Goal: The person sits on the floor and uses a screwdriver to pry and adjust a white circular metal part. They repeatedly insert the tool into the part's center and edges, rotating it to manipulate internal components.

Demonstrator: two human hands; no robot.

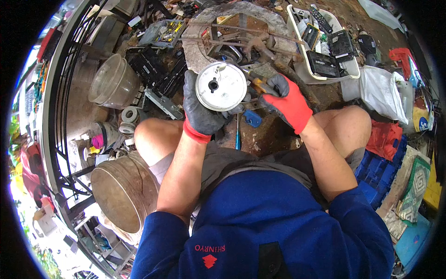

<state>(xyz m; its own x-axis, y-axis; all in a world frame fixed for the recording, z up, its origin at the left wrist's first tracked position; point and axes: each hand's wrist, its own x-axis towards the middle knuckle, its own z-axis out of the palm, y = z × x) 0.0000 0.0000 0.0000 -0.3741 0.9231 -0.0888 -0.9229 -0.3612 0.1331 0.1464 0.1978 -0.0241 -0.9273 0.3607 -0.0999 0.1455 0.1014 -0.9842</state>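
Note:
A round white disc-shaped housing (227, 90) with a dark keyhole-like slot faces up in front of me. My left hand (200, 110), in a grey-and-red work glove, is wrapped around its left and lower edge. Just to the right, my gloved right hand (289, 100) is closed around the orange-brown handle of a screwdriver (263, 86). The screwdriver's shaft points toward the right edge of the disc; whether its tip touches is unclear. Below them, a blue plastic piece (252, 118) and a blue-handled tool (238, 137) lie on the ground between my legs.
Beyond my hands stands a round stone-like slab (195, 46) with metal bars and a hammer (260, 46) on it. A white bin (355, 72) of electronics is at far right. Clear tub (111, 81), black plastic parts (148, 65) and a large bucket (107, 195) sit leftward.

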